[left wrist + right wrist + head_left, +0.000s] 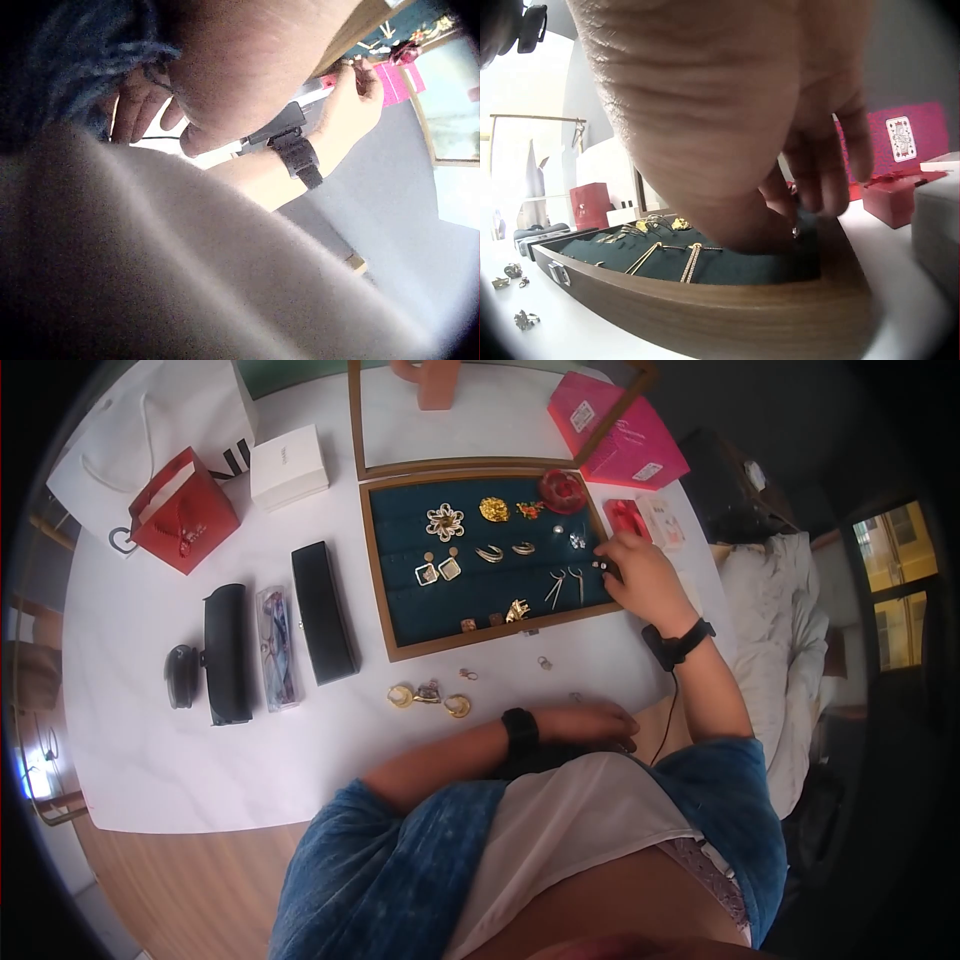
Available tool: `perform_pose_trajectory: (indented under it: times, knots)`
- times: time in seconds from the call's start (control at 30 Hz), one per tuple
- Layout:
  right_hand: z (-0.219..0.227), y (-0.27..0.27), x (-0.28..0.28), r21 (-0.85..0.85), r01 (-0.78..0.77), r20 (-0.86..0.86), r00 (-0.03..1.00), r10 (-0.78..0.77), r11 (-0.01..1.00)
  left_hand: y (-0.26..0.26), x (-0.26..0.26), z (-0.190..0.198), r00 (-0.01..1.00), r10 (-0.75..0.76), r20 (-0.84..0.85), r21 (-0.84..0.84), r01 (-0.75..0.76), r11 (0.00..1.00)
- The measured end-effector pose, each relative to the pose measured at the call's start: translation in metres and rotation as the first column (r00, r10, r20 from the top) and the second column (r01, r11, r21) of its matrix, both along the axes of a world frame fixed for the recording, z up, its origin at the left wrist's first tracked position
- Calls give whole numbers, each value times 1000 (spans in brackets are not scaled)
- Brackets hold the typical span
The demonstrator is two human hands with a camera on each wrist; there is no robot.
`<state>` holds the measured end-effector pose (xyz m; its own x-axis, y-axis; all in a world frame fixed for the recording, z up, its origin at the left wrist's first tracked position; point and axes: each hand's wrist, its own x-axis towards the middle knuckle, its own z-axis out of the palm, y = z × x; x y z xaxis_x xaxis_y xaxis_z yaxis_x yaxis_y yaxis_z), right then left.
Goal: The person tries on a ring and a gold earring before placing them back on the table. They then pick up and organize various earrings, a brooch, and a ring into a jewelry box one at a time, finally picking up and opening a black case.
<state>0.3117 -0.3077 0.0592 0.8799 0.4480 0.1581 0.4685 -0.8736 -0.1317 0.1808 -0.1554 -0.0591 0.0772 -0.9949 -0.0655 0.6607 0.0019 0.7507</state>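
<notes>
The left hand (600, 725) is nearest the body, forearm laid across it along the table's near edge, fingers loose and holding nothing. Just beyond, gold hoops (400, 696) and small rings (468, 674) lie on the white table (180, 770).

Next comes the case (378, 575), in front of the person, its long axis running left to right with the right end angled slightly away. Its latch (531, 632) faces the person; the glazed lid (470, 466) stands open at the far side. On the dark green lining, two long earrings (556, 588) point roughly toward the near edge, beside a gold brooch (517, 610); farther in are square drop earrings (427, 573), silver hoops (489, 554), a silver flower (445, 521) and a red round piece (563, 492).

The right hand (650, 578) reaches forward over the case's right end, palm down, wrist strapped, thumb and finger pinching a small shiny piece (796, 233) close to the lining.

Dark cases (323, 610) stand left of it. Past them are a red bag (184, 510), a white box (289, 466) and, at the far right, a pink bag (620, 435). Beyond the table's right side lie pale rumpled bedding (765, 650) and a bright window (900, 630).
</notes>
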Motion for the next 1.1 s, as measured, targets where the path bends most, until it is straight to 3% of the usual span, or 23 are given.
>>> perform_pose_trajectory:
  times: [0.1,0.43,0.53,0.63,0.73,0.77,0.8,0.87,1.0,1.1]
  knots:
    - [-5,-2,-3,66,-26,-4,1000,26,997,-4,-3,-7,998,3,-69,-14,-4,1000]
    - [-15,1,-11,70,45,-18,999,-44,997,0,-2,-5,1000,12,-16,-45,-12,999]
    - [-14,5,-22,44,10,52,999,-12,999,-1,-2,-4,1000,10,-1,-38,-10,999]
    - [2,23,-48,194,-7,230,972,-39,981,1,-1,0,994,2,108,-35,2,999]
    - [6,17,-80,238,-100,8,995,101,966,1,0,2,929,-19,370,-71,49,996]
    - [5,15,-90,259,-80,-160,979,124,963,-1,1,3,877,-29,479,-109,92,990]
    - [3,13,-100,279,-54,-322,935,146,959,-2,2,6,814,-33,580,-142,141,980]
    - [1,15,-116,360,28,-537,823,183,932,4,-2,10,817,-72,571,-130,178,975]
    - [-10,13,-136,378,101,-543,829,132,920,14,-1,30,761,-166,627,-8,219,976]
    - [-29,5,-140,383,70,-477,869,132,921,9,-3,24,803,-178,569,-29,236,971]
